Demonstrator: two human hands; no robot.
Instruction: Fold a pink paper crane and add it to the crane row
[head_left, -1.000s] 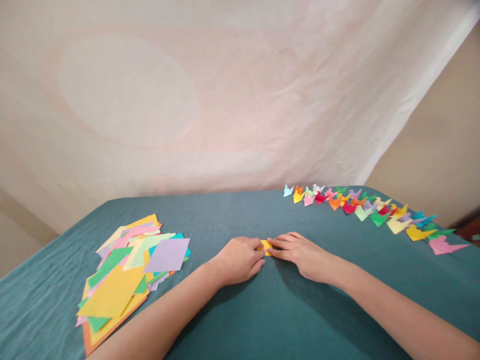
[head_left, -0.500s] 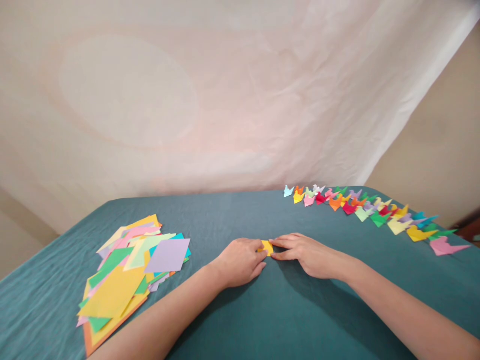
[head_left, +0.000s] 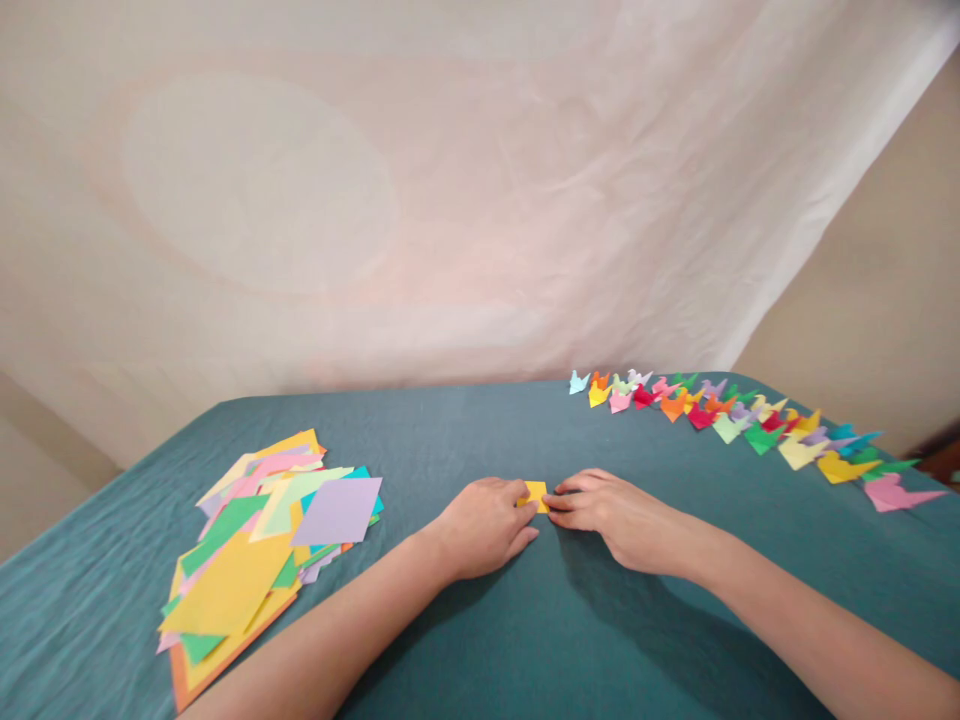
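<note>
A small folded yellow paper (head_left: pixel 535 494) lies on the teal tablecloth (head_left: pixel 570 620) between my two hands. My left hand (head_left: pixel 484 523) rests on its left side, fingers curled and pressing the paper down. My right hand (head_left: pixel 611 510) comes in from the right, fingertips pinched together on the paper's right edge. Most of the paper is hidden under the fingers.
A loose heap of coloured square sheets (head_left: pixel 262 535) lies at the left, a lilac one (head_left: pixel 337 510) on top. Several folded paper birds (head_left: pixel 742 425) lie in a row along the far right of the table. A pale cloth backdrop (head_left: pixel 420 200) hangs behind.
My right fingertips have drawn back a little to the right along the yellow paper and curled in. The left hand has stayed nearly still.
</note>
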